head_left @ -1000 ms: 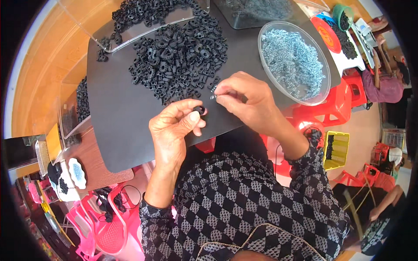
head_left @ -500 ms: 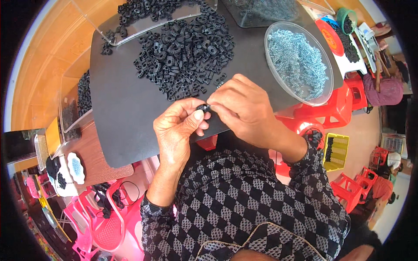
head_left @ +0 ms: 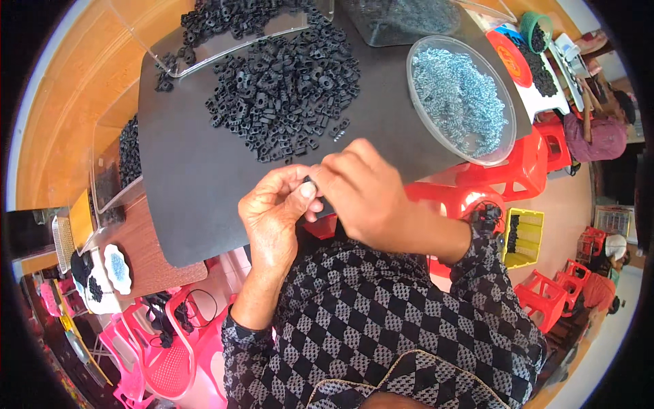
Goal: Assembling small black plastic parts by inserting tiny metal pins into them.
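Observation:
Over the near edge of the dark tabletop (head_left: 197, 218), my left hand (head_left: 267, 215) pinches a small black plastic cord-lock piece (head_left: 308, 180) between thumb and fingers. My right hand (head_left: 368, 198) meets it there, its fingers closed and pressed against the piece; whatever lies in its fingertips is hidden. Just beyond my hands spreads a heap of similar black pieces (head_left: 286, 88). A few tiny silvery springs (head_left: 340, 133) lie at the heap's right edge. To the right, a round clear tub (head_left: 489, 162) holds many bluish-silver coil springs (head_left: 460, 95).
A clear tray edge (head_left: 238, 46) crosses the heap at the far left. Red stools (head_left: 507, 177) and a yellow crate (head_left: 538, 238) stand to the right. Pink chairs (head_left: 170, 368) are at lower left. Another person (head_left: 596, 136) sits at the far right.
My right hand has moved slightly down and closer over my left fingertips, covering more of the black piece. The few springs by the heap now show more clearly.

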`<state>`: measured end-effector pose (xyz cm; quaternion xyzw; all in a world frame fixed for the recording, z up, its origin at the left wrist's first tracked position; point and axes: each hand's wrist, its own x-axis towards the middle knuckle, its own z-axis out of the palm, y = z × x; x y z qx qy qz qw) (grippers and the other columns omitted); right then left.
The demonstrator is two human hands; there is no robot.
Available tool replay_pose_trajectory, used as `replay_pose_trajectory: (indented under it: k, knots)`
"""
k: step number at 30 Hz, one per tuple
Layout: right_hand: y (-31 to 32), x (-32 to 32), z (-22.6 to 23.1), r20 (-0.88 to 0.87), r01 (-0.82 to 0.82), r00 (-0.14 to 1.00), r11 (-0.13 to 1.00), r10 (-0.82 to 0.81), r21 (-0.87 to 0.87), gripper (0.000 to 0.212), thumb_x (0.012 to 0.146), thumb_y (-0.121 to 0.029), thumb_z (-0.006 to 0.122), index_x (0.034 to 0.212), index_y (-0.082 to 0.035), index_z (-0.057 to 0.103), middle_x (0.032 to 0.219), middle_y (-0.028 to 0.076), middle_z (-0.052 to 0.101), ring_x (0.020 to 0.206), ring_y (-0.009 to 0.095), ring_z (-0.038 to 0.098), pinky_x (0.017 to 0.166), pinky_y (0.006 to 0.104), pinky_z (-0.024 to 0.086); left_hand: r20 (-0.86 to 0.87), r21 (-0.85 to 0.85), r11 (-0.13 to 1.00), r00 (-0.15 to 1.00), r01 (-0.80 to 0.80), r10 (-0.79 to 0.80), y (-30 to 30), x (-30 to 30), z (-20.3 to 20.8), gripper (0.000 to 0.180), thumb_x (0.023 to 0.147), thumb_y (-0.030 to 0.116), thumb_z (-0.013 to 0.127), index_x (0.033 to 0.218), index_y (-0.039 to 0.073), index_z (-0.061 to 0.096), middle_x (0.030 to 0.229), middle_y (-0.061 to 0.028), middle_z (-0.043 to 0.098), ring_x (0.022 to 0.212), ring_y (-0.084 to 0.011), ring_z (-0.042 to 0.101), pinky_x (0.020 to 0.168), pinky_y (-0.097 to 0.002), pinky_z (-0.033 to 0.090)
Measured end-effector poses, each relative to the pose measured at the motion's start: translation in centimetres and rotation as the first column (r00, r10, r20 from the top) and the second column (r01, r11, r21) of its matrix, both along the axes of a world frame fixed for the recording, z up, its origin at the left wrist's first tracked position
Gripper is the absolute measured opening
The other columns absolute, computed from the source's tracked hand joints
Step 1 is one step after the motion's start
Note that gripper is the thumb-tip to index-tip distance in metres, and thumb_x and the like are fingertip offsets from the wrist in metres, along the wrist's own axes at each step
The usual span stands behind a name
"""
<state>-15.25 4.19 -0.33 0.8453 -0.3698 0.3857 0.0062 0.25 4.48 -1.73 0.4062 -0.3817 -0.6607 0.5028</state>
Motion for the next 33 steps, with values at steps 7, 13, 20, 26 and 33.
replay_pose_trajectory:
  k: [7,13,20,26,33]
  knots:
    - [1.3,1.3,-1.2,-0.051,0.029,0.998,0.99,-0.037,-0.14,0.042,0.069,-0.013,0.054,0.102,0.013,0.052,0.083,0.017,0.052,0.073,0.027,0.049,0.065,0.0351,0.042,0.056,-0.049,0.995,0.994,-0.09,0.092,0.8,0.4,-0.1,0.016,0.082,-0.002,0.062,0.098,-0.006,0.061,0.079,-0.0078,0.063,0.062,-0.011,0.056,0.054,-0.0219,0.046]
    - [0.7,0.7,-1.1,0.318,0.049,0.943,0.984,-0.102,0.169,0.021,0.072,0.003,0.067,0.092,-0.002,0.061,0.083,0.009,0.062,0.069,0.025,0.056,0.059,0.0326,0.045,-0.039,0.022,1.0,0.999,-0.014,0.015,0.7,0.4,-0.3,0.016,0.083,-0.001,0.062,0.098,-0.006,0.061,0.081,-0.0123,0.065,0.062,-0.0126,0.059,0.053,-0.0218,0.048]
    - [0.5,0.8,-1.8,0.405,0.053,0.905,0.979,-0.13,0.196,0.023,0.068,0.008,0.068,0.088,-0.002,0.063,0.079,0.008,0.062,0.067,0.023,0.056,0.056,0.0306,0.044,-0.024,0.03,1.0,1.0,0.009,-0.008,0.9,0.6,-0.2,0.018,0.084,0.0,0.061,0.1,-0.007,0.061,0.083,-0.0132,0.066,0.061,-0.0118,0.058,0.052,-0.0211,0.047]
    - [0.7,0.9,-1.5,0.315,0.08,0.943,0.993,-0.103,0.086,0.026,0.066,0.009,0.068,0.089,-0.002,0.063,0.084,0.008,0.061,0.069,0.023,0.054,0.057,0.03,0.044,-0.014,0.056,0.998,1.0,0.014,-0.013,1.0,0.5,0.2,0.019,0.083,-0.003,0.06,0.102,-0.009,0.06,0.083,-0.0126,0.065,0.061,-0.0116,0.058,0.052,-0.0209,0.047]
    - [2.1,1.9,-2.2,0.465,0.054,0.874,0.981,-0.137,0.187,0.033,0.067,0.007,0.066,0.098,-0.003,0.061,0.09,0.009,0.059,0.077,0.025,0.052,0.064,0.0322,0.044,-0.048,0.015,1.0,0.999,-0.022,0.023,1.3,0.4,-0.3,0.016,0.084,-0.005,0.059,0.099,-0.009,0.06,0.083,-0.0119,0.064,0.062,-0.0126,0.058,0.053,-0.0214,0.048]
